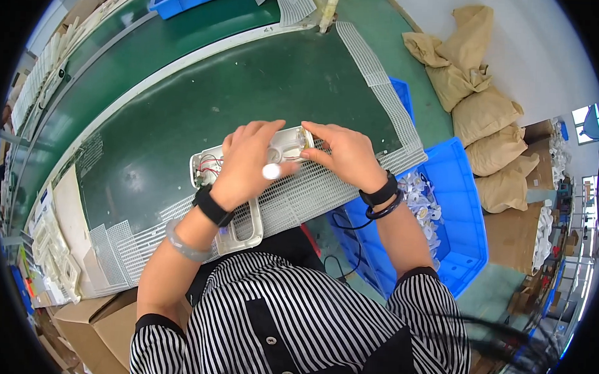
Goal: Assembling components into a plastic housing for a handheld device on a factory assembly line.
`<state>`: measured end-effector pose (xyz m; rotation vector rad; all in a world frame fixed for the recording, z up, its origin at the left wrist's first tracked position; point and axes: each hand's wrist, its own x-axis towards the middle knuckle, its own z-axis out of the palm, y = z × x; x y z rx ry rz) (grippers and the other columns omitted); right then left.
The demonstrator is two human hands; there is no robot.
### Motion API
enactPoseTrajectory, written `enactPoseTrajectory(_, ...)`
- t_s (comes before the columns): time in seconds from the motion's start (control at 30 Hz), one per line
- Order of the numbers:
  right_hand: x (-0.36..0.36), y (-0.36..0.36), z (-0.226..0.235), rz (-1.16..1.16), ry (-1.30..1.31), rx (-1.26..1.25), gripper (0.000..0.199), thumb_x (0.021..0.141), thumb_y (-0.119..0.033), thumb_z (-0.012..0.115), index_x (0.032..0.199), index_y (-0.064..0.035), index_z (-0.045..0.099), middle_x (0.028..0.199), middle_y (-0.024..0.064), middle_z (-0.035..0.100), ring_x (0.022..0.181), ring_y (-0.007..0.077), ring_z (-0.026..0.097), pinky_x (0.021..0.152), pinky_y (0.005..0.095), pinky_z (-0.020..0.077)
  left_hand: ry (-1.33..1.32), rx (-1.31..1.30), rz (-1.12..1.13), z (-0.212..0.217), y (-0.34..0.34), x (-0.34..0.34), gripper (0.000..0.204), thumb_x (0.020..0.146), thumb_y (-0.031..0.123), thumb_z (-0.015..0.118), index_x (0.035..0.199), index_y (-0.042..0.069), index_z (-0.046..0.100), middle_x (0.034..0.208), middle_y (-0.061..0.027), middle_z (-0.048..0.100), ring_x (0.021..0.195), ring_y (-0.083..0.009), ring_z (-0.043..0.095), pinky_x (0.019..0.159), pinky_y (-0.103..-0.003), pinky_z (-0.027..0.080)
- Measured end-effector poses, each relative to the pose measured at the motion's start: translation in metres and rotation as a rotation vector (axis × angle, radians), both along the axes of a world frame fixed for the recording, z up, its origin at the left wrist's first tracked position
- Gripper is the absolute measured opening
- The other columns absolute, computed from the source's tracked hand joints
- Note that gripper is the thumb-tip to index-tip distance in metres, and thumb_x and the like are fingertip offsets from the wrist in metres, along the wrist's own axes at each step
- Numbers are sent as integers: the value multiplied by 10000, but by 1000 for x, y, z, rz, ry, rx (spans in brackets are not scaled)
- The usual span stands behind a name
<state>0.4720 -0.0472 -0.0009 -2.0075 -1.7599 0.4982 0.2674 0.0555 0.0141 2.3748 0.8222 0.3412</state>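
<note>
A long white plastic housing (289, 138) with rounded ends lies open side up on the green table, red and dark wires showing inside its left end. My left hand (246, 164) is over its middle, fingers curled, with a small white round piece (271, 171) held at the thumb. The fingers hide part of the housing. At the right end, my right hand (343, 151) grips the housing's edge between thumb and forefinger. Nearer my body, a white frame-shaped cover (252, 233) with a long opening lies partly under my left wrist.
Pale perforated matting (305, 199) runs along the table's near and right edges. Blue bins (466, 219) with small white parts stand to the right. White plastic frames (53, 251) lie at the left, above a cardboard box (110, 332). Tan sacks (490, 118) line the wall.
</note>
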Motion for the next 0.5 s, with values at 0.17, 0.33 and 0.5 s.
enactPoseTrajectory(0.17, -6, 3, -8, 110, -109, 295, 535, 826, -316, 805, 1287, -92, 653, 1285, 119, 633, 1186, 322, 612, 936, 452, 504, 116, 275, 58, -9, -11, -53, 796, 759, 244, 834, 1448, 37, 493, 1460, -189, 511, 1376, -386, 447, 1157, -519, 332)
enactPoseTrajectory(0.33, -4, 9, -16, 323, -149, 378, 433, 787, -243, 825, 1166, -73, 703, 1258, 102, 630, 1267, 306, 554, 969, 432, 495, 153, 416, 77, -15, -25, -73, 702, 811, 230, 794, 1415, 19, 505, 1422, -180, 543, 1334, -361, 489, 1160, -529, 335)
enactPoseTrajectory(0.5, -5, 12, -14, 333, -87, 281, 159, 808, -208, 803, 857, -65, 756, 1231, 85, 644, 1207, 286, 569, 962, 401, 507, 132, 441, 119, -20, -31, -81, 602, 850, 210, 756, 1375, 11, 536, 1365, -153, 574, 1245, -325, 549, 1146, -524, 357)
